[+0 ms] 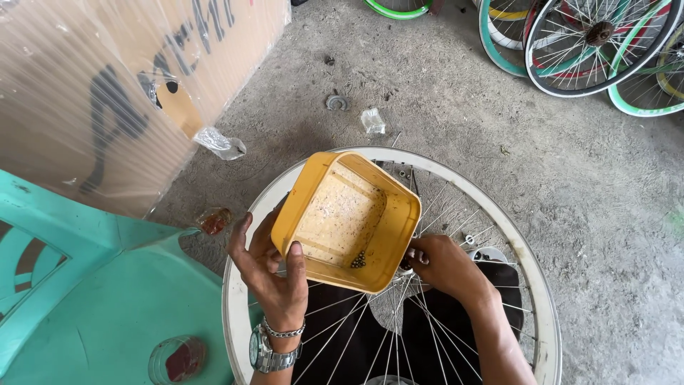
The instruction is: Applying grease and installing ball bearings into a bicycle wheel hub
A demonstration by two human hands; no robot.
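Centrally in the frame, the left hand (269,274) clamps a square yellow plastic tray (349,221) by its lower left rim, thumb over the edge, fingers behind. Scuffed and stained inside, the tray tilts with its open face turned up toward the camera, one corner pointing to the top of the frame; small dark metal balls (358,261) gather at its low wall. Just right of the tray, the right hand (447,265) pinches closed near the hub of a white-rimmed spoked wheel (531,285) lying flat over rough concrete floor (584,178).
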